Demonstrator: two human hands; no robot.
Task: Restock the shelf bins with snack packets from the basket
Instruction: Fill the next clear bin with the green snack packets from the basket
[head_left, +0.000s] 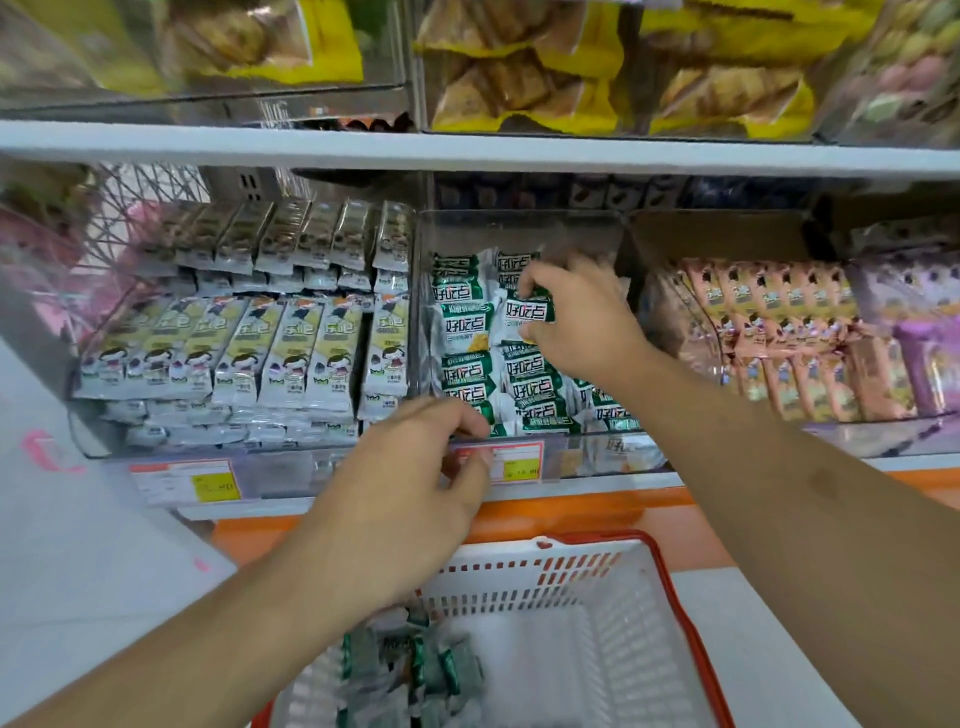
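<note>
A clear shelf bin (519, 221) in the middle holds several green-and-white snack packets (470, 369). My right hand (582, 317) reaches into this bin and pinches one green-and-white packet (532, 306) between thumb and fingers, above the stacked ones. My left hand (415, 483) hovers in front of the bin's lower front edge, fingers curled, and I see nothing in it. Below stands a white basket with a red rim (597, 597); several green packets (415, 670) lie in its left part, partly hidden by my left forearm.
Left of the middle bin is a bin of white-and-yellow snack bars (249, 348); right of it, pink packets (779, 332). Yellow bags (545, 67) fill the shelf above. Price tags (519, 462) line the shelf edge over an orange strip.
</note>
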